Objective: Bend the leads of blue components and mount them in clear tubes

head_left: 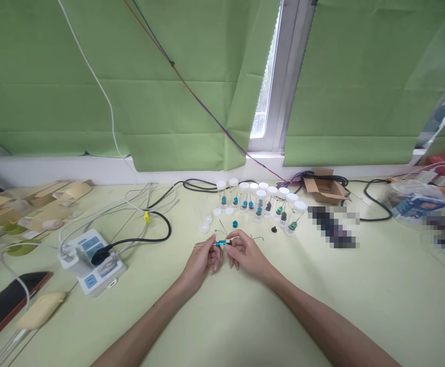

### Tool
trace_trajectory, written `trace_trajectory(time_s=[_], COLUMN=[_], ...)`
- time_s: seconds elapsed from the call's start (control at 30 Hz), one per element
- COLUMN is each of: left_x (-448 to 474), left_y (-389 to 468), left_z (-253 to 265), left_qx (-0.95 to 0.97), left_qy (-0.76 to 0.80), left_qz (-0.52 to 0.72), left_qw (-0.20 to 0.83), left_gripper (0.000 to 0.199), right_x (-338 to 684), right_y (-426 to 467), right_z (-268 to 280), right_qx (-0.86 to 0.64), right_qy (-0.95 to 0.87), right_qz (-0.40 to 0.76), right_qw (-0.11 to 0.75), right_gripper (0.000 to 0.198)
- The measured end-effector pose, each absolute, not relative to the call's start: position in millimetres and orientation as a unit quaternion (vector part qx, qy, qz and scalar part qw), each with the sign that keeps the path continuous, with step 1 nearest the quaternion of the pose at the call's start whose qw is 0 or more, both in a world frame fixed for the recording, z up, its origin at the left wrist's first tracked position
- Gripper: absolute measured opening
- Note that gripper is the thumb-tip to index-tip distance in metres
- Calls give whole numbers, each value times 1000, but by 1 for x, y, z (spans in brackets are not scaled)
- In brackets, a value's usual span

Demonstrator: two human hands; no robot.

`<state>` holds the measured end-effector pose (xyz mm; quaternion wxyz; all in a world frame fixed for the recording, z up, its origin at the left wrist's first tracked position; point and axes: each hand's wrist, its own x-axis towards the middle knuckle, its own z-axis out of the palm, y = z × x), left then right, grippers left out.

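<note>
Just above the table's middle, my left hand pinches a small blue cylindrical metal part with a thin wire-like rod sticking out to the left. The fingertips of my right hand close on the dark end of the same part, so both hands meet on it. Beyond them lies a loose blue round piece. A small black piece sits further right. Thin bent metal rods lie beside my right hand. Several clear tubes with white caps stand behind, holding blue, black and green pieces on rods.
Loose white caps lie left of the tubes. A power strip with plugs and cables is on the left, near a dark phone-like slab. An open cardboard box and a plastic bag stand at the back right.
</note>
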<state>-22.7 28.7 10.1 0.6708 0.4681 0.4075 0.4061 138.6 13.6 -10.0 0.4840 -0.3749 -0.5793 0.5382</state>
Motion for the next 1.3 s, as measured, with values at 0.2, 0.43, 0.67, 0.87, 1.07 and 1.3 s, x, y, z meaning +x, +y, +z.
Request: trace_trajectory(time_s=[0.2, 0.43, 0.67, 0.87, 1.07, 1.3], left_x=[-22, -22, -20, -21, -21, -22], left_y=[28, 28, 26, 28, 27, 28], left_z=[11, 11, 14, 15, 13, 13], left_qx=[477, 486, 477, 468, 471, 473], left_qy=[409, 410, 412, 412, 414, 403], left_qz=[403, 400, 403, 405, 404, 405], left_qw=[665, 660, 664, 669, 666, 670], left_gripper=[52, 52, 53, 52, 54, 53], right_x=[140, 140, 139, 139, 140, 138], right_y=[14, 14, 14, 12, 14, 16], right_z=[-9, -8, -8, -7, -9, -12], right_qx=[-357, -383, -391, -365, -371, -387], right_qy=[-582, -614, -601, -571, -588, -593], right_qz=[544, 513, 519, 542, 532, 522], right_qw=[488, 461, 465, 497, 484, 475], right_gripper=[26, 38, 35, 30, 28, 39])
